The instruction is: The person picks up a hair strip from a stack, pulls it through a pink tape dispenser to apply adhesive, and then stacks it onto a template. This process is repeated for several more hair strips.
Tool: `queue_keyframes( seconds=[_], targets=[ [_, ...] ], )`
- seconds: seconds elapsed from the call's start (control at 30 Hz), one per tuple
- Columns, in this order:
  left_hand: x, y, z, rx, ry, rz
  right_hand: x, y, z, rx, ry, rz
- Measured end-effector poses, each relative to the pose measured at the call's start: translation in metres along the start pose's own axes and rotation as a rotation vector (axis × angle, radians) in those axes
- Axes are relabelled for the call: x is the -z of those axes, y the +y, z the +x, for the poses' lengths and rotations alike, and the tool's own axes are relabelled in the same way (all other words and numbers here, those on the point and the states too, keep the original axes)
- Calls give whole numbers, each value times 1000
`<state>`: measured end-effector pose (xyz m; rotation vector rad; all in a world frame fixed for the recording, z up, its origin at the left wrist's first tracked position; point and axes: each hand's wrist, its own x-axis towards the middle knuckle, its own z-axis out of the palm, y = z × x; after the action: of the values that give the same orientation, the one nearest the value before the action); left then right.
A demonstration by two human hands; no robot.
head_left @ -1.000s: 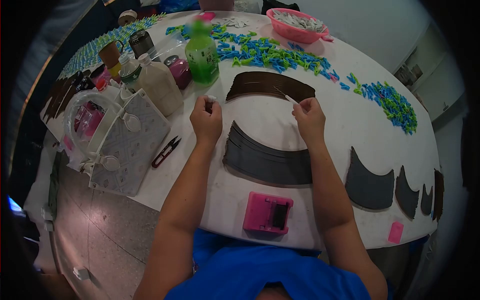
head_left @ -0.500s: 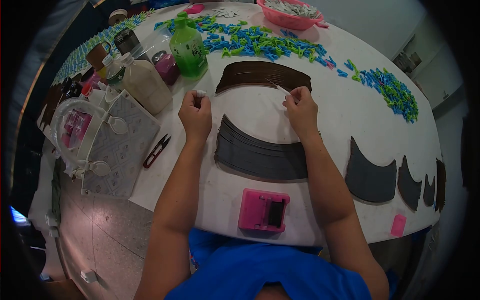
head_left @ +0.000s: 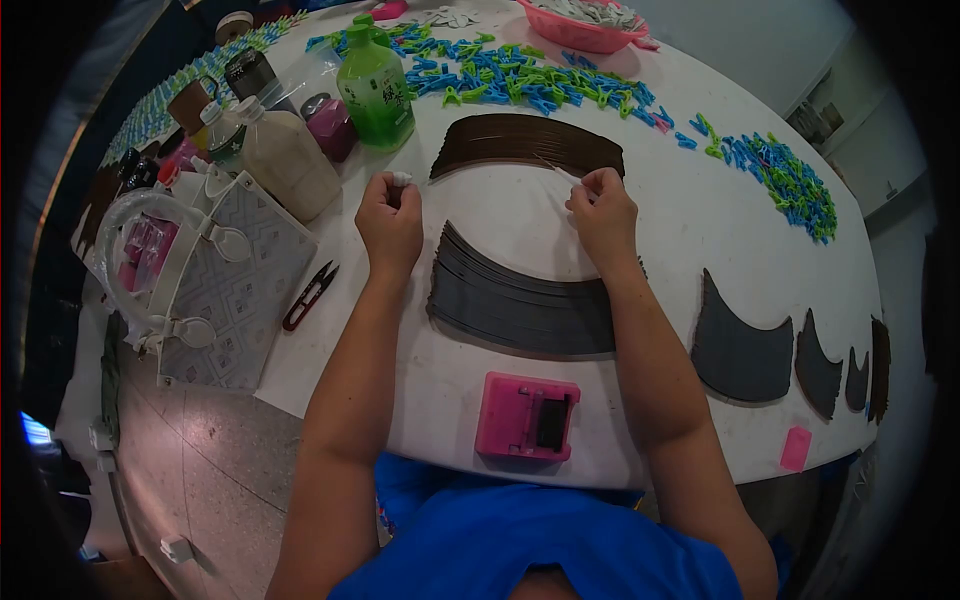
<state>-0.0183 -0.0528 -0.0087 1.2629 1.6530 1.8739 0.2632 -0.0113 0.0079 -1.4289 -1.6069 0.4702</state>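
Note:
My right hand (head_left: 603,210) is closed in a pinch on a slim white tube with a thin tip (head_left: 568,176). The tip points up and left over the edge of a dark brown curved piece (head_left: 525,138). My left hand (head_left: 390,222) is closed round a small white cap-like piece (head_left: 401,179), mostly hidden by the fingers. Between my forearms lies a stack of dark grey curved strips (head_left: 520,310), its right end under my right forearm. A pink box with a black insert (head_left: 527,417) sits close to my body.
Several grey curved pieces (head_left: 742,345) lie to the right, near a pink card (head_left: 795,449). Blue and green clips (head_left: 530,82) spread across the back. Bottles (head_left: 288,158), a green jug (head_left: 375,95), a white handbag (head_left: 235,280) and thread snips (head_left: 310,297) stand or lie at left.
The view has shifted very slightly. Both hands keep their grips and stay almost in place, the right one still at the brown piece.

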Motion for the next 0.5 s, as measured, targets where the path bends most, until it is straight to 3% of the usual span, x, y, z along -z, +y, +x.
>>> queue_keyframes(
  seconds=[0.5],
  targets=[
    [-1, 1, -1, -7, -14, 11, -3, 1, -1, 67, 23, -31]
  ],
)
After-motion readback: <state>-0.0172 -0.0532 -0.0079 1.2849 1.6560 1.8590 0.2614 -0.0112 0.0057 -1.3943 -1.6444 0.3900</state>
